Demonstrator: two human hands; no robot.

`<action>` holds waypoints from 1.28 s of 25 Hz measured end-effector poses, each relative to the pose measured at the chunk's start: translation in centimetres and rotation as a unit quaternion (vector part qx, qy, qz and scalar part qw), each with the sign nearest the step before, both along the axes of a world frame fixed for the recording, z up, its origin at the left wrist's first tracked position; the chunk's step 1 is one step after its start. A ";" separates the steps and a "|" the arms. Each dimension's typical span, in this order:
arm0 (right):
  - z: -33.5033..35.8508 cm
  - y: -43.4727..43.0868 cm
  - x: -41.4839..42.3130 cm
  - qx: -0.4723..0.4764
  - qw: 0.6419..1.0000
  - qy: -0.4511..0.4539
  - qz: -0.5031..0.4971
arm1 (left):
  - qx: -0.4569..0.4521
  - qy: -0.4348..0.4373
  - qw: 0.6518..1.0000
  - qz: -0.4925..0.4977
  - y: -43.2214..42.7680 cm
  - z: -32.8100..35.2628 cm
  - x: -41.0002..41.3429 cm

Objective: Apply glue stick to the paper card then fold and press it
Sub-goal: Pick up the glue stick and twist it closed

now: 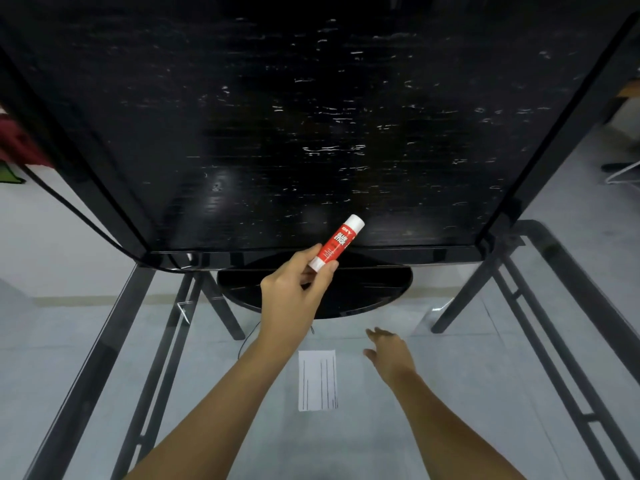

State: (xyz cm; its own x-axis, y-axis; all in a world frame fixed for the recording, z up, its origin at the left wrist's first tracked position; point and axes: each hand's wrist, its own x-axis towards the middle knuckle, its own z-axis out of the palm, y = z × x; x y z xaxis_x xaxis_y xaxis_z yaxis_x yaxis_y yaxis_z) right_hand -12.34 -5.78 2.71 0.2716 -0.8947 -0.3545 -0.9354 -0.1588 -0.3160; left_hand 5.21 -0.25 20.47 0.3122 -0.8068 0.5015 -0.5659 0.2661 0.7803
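The glue stick (335, 244) is showing white lettering on its red label, reading "GLUE STICK" in two lines along the tube. A smaller word is sitting above it near the white cap, too blurred to read. The card (317, 380) is carrying only thin dark lines, no text. Nothing else legible is appearing anywhere.
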 end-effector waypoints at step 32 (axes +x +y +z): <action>18.4 0.0 3.9 -0.002 0.785 -0.617 -0.059 | 0.020 -0.083 0.996 -0.041 2.8 -0.9 3.1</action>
